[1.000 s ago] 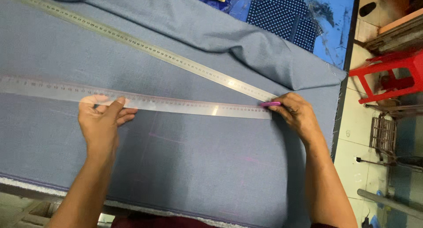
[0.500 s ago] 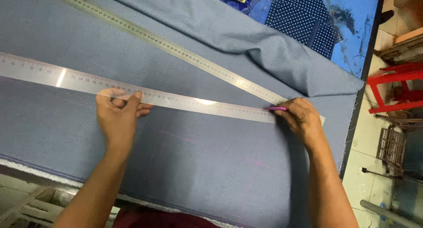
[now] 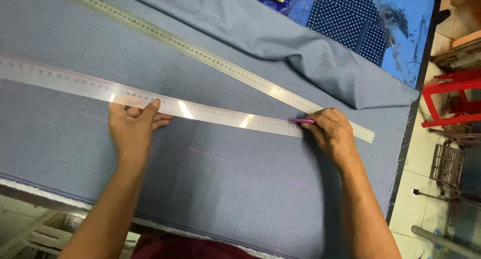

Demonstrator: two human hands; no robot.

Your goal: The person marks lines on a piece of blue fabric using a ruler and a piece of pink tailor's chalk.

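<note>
Pinching a pink marking chalk in my right hand, I hold its tip at the end of the near steel ruler, which my left hand presses flat on the grey-blue cloth with fingers spread. Just behind, a second long ruler lies slantwise, its end passing under my right hand, before a bunched fold of cloth. Dotted navy fabric lies on the blue bench; a red stool stands beyond the edge.

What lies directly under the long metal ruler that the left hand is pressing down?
Under the near ruler lies blue-grey cloth, with faint pink chalk lines nearby. The left hand pins it; the right hand holds a pink marker at its end. The cloth hides the table.
</note>
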